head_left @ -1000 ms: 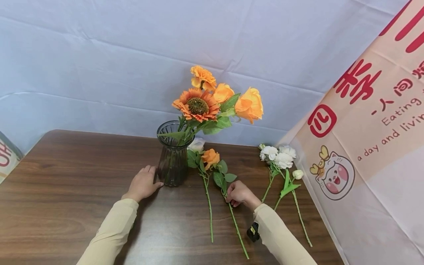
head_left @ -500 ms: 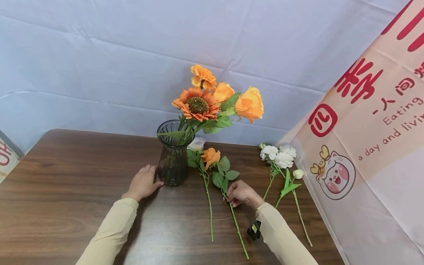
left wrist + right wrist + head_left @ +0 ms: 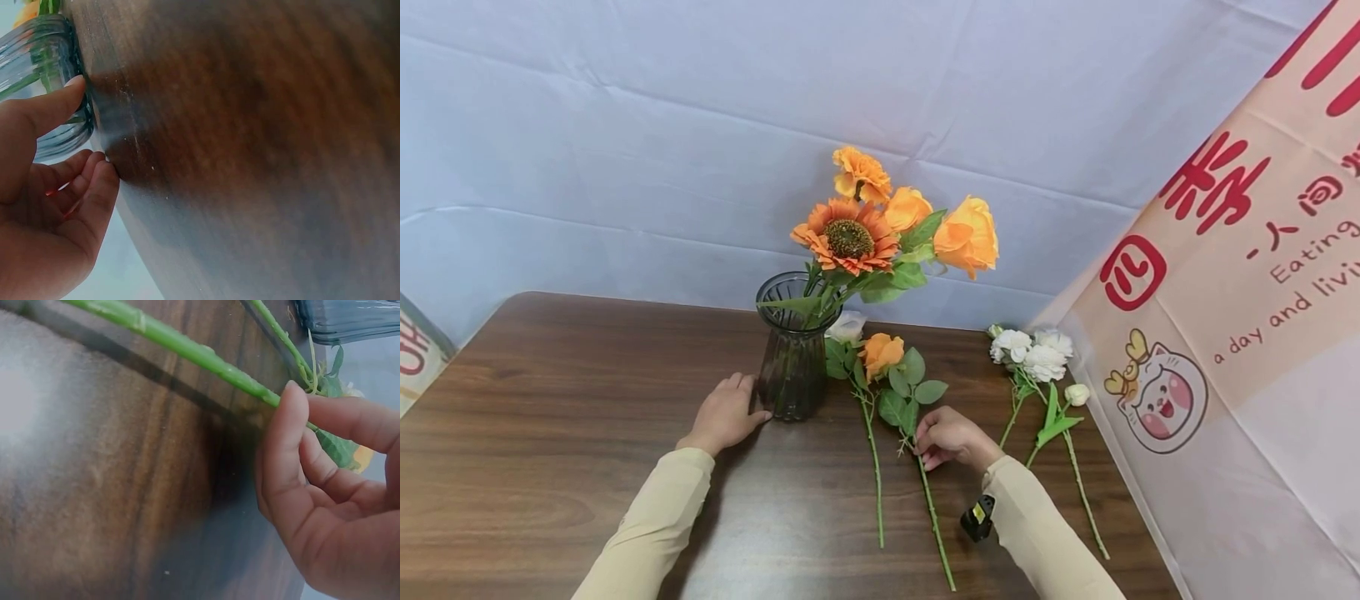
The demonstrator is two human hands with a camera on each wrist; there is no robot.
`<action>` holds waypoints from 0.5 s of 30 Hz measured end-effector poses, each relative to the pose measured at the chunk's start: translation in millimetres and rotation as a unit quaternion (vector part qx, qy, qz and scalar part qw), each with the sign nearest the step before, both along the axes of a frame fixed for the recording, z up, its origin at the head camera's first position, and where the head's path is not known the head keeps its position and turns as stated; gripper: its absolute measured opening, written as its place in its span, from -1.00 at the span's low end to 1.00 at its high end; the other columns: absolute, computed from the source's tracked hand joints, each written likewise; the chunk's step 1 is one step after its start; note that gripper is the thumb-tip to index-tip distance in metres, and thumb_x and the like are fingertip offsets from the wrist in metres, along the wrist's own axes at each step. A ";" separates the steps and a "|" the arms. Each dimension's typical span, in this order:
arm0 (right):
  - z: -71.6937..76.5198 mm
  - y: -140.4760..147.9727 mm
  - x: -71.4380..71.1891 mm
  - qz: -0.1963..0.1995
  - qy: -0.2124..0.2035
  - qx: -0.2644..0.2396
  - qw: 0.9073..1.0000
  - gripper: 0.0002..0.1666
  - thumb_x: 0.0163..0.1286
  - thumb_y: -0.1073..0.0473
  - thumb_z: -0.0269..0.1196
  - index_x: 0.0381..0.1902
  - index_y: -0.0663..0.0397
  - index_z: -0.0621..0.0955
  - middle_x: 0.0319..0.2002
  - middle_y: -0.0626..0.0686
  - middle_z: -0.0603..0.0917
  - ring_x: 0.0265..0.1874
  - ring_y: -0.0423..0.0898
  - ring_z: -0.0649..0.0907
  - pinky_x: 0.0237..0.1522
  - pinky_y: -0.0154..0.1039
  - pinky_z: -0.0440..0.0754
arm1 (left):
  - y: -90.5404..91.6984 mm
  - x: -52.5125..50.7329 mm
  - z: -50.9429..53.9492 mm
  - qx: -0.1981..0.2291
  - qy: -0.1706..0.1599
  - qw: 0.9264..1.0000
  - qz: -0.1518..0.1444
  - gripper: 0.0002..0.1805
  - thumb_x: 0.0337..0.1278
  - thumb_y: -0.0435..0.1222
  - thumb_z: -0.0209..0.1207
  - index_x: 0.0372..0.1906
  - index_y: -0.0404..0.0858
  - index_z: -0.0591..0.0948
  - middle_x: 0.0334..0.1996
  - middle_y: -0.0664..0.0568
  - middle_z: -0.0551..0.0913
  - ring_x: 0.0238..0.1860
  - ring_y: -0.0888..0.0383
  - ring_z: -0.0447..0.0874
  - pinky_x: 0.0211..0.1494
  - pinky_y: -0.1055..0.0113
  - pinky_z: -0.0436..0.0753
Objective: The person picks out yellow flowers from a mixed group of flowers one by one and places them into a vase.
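Observation:
My right hand [image 3: 951, 437] pinches the green stem of an orange rose [image 3: 882, 354] between thumb and finger, below its leaves; the right wrist view shows the pinched stem [image 3: 206, 356] close up. The left hand [image 3: 722, 414] rests on the table beside the base of a grey ribbed glass vase [image 3: 792, 379]. Its thumb touches the glass and its fingers are relaxed. Standing in the vase are an orange sunflower [image 3: 848, 237] and several orange blooms, leaning right. A white rose [image 3: 847, 325] lies partly hidden behind the vase, its stem [image 3: 874, 475] next to the orange rose.
Several white flowers [image 3: 1033, 354] and a white tulip [image 3: 1077, 395] lie on the wooden table [image 3: 550, 433] at the right. A pale cloth wall [image 3: 662, 167] stands behind, and a printed banner [image 3: 1217, 333] closes off the right side.
The orange rose has turned slightly in my right hand: its bloom and leaves have shifted a little right and up, its stem end left. The left hand and vase stay in place.

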State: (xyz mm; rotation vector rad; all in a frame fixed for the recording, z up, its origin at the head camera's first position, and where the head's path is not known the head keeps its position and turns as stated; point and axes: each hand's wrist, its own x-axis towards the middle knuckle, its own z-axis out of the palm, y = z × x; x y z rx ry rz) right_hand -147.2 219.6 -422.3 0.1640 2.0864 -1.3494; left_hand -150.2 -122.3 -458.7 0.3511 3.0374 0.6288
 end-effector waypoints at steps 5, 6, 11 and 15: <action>6.2 0.6 -1.9 0.003 -0.002 -0.011 1.000 -0.86 -0.02 0.60 0.11 -0.52 0.35 0.46 -0.70 0.11 0.48 -0.76 -0.15 0.51 -0.62 -0.26 0.63 | -0.2 0.0 0.1 0.002 -0.001 1.000 0.000 -0.32 0.03 -0.17 0.25 0.11 -0.59 0.34 -0.01 -0.38 0.41 0.07 -0.27 0.35 0.12 -0.06 0.39; 7.6 0.8 -2.3 0.003 -0.001 -0.013 1.000 -0.87 -0.02 0.60 0.11 -0.52 0.35 0.46 -0.70 0.10 0.48 -0.77 -0.15 0.51 -0.62 -0.26 0.63 | -0.2 -0.1 0.1 0.002 0.000 1.000 0.000 -0.32 0.03 -0.17 0.25 0.11 -0.59 0.34 -0.01 -0.38 0.41 0.07 -0.27 0.36 0.12 -0.06 0.39; 13.5 1.2 -4.1 0.007 0.002 -0.018 1.000 -0.90 -0.01 0.59 0.12 -0.51 0.40 0.45 -0.70 0.10 0.49 -0.77 -0.15 0.52 -0.60 -0.24 0.65 | 0.1 0.2 0.5 0.002 -0.001 1.000 0.002 -0.32 0.02 -0.17 0.26 0.11 -0.59 0.35 -0.02 -0.37 0.41 0.07 -0.27 0.36 0.12 -0.06 0.39; 17.0 1.7 -4.6 0.007 0.001 -0.024 1.000 -0.89 0.00 0.58 0.12 -0.53 0.36 0.44 -0.70 0.10 0.49 -0.75 -0.14 0.54 -0.57 -0.23 0.66 | 0.3 0.6 0.8 0.002 -0.002 1.000 0.002 -0.33 0.03 -0.17 0.25 0.11 -0.59 0.34 -0.02 -0.37 0.41 0.07 -0.27 0.36 0.12 -0.06 0.39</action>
